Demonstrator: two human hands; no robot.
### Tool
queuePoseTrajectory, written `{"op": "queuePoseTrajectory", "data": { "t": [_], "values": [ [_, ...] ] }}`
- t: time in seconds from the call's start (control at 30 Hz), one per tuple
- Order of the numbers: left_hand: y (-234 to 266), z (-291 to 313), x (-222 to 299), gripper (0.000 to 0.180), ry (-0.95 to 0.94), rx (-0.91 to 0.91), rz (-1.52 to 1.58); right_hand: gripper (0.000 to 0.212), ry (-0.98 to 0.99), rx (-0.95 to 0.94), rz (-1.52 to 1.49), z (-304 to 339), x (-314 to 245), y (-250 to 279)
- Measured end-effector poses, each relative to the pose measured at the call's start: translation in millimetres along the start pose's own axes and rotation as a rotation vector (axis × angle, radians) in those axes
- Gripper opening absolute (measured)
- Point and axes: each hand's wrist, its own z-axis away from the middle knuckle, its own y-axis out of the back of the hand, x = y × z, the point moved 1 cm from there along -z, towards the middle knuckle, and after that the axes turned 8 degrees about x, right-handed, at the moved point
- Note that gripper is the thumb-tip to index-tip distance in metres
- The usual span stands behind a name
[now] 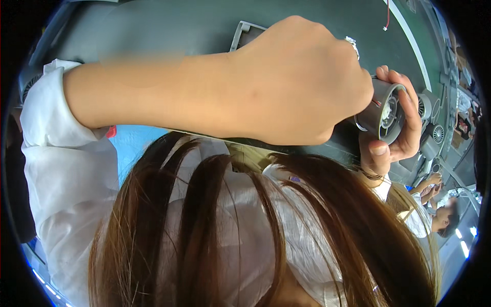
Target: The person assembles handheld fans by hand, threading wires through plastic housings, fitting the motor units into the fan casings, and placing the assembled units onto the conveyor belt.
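Left hand: is bending over the dark green worktop; its fingertips are hiding, so their grip cannot be told.
Right hand: is curling fingers and thumb around the grey cylindrical fan housing.
Housing position: is resting in the right grasp, just beside the left knuckles.
Red wire: is lying beyond, ending in a white connector.

The right hand grips a grey housing over the green counter; the curled left hand partly hides it.
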Motion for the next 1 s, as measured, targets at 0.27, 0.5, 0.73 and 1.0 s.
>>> {"op": "queuePoseTrajectory", "data": {
  "t": [0.27, 0.5, 0.73, 1.0],
  "values": [
    [-1, -9, -11, 0.012, 0.212, -0.077, 0.214, 0.072, 0.027, 0.000, -0.051, -8, 12, 1],
    [-1, -15, -3, 0.014, 0.252, -0.111, 0.280, 0.078, -0.060, 0.041, -0.026, 3, 10, 8],
    [2, -13, -3, 0.015, 0.257, -0.226, 0.255, 0.081, -0.125, 0.120, -0.041, 13, 8, 1],
    [-5, -3, -7, 0.015, 0.217, -0.056, 0.374, 0.076, 0.029, 0.007, 0.075, 2, 7, 5]
  ]
}}
